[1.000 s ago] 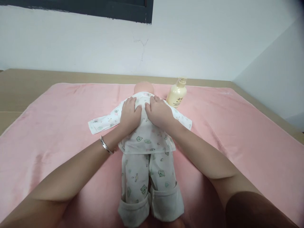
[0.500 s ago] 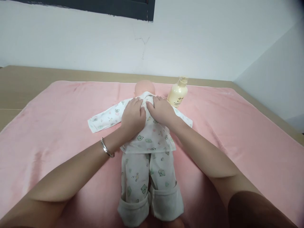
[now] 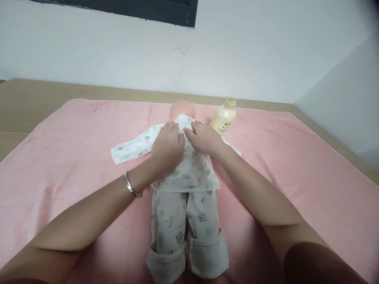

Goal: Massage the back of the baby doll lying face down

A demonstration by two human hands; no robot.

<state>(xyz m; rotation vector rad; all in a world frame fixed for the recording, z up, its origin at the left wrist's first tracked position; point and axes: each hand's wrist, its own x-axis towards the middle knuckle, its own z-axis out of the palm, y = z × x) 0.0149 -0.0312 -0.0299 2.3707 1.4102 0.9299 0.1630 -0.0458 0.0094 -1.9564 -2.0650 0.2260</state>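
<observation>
A baby doll lies on the pink blanket, its bald head pointing away from me. It wears a white long-sleeved top with small green animal prints and matching trousers with turned-up cuffs. My left hand rests on the left side of the doll's upper body, fingers stretched toward the neckline. On the other side, my right hand lies over the shoulder area, its thumb pointing inward. Between the two thumbs the cloth is creased. Both palms hide much of the top, and the doll's face is out of sight.
A pale yellow pump bottle stands just beyond my right hand, beside the doll's head. The pink blanket spreads over a wooden surface. Behind it rises a white wall with a dark frame at the top.
Both hands stay on the doll's upper body, with a slight shift toward the neckline. The cloth near the collar looks more rumpled. The camera view has moved a little.
</observation>
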